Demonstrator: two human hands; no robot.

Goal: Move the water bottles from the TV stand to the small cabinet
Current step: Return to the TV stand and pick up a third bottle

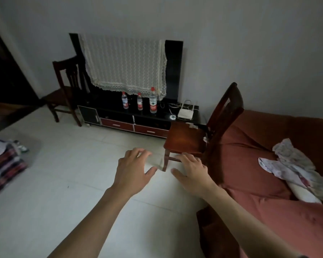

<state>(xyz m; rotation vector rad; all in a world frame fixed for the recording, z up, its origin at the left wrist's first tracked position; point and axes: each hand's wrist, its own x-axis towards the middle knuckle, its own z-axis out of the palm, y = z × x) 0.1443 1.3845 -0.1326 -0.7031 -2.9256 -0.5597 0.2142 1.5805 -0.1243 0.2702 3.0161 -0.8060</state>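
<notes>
Water bottles, three in count, stand upright in a row on the top surface of the TV stand (117,113), in front of the lace-draped television (172,71). The left bottle (125,100) and middle bottle (139,101) are small; the right bottle (153,100) is taller. All three carry red caps and red labels. They stand near one another but apart, which probably allows each to be gripped singly.

Left hand (133,170) and right hand (191,171) are extended forward over the floor, well short of the stand. Both are empty, with fingers spread and relaxed. This posture suggests an approach, with no grasp begun.

Two wooden chairs are present: one (65,86) beside the stand's left end, one (203,131) near its right end. The latter may narrow the approach path. One white router (185,113) rests on the stand's right portion. The small cabinet cannot be identified in view.
</notes>
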